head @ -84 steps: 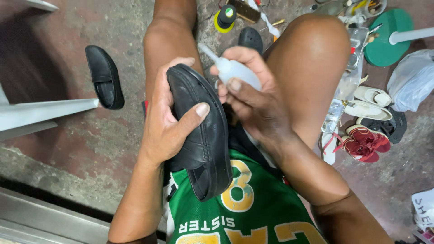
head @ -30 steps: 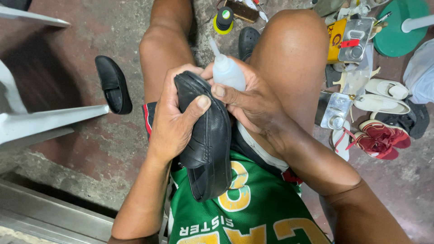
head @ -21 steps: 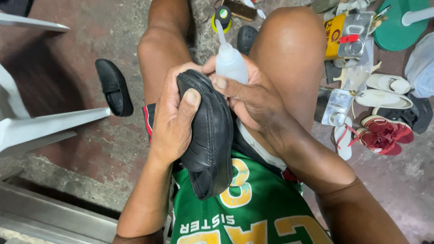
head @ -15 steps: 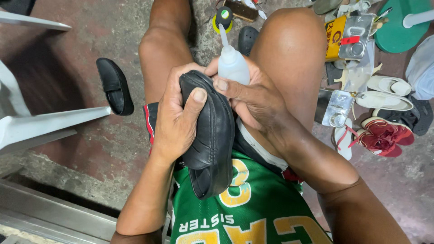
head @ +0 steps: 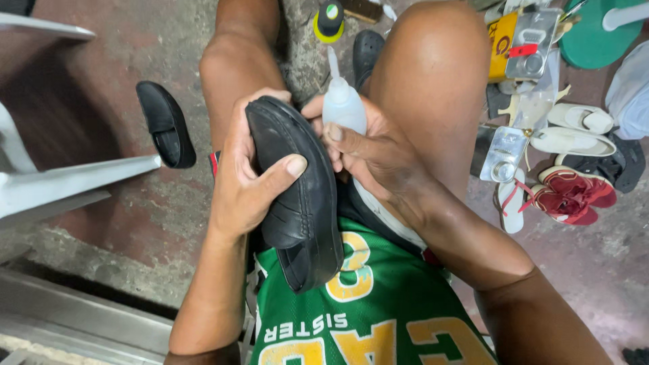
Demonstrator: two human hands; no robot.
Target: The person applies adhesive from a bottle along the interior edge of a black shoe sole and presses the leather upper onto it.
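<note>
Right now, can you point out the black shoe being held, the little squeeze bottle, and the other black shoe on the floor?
black shoe [head: 307,203], head view, on its upper.
squeeze bottle [head: 343,108], head view, on its translucent body.
second black shoe [head: 166,125], head view, on its opening, lying on the floor.

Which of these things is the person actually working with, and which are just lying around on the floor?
In use:
black shoe, gripped by the left hand
small squeeze bottle, in the right hand

Lying about:
second black shoe
red sandals
white sandals
yellow-capped container
</note>
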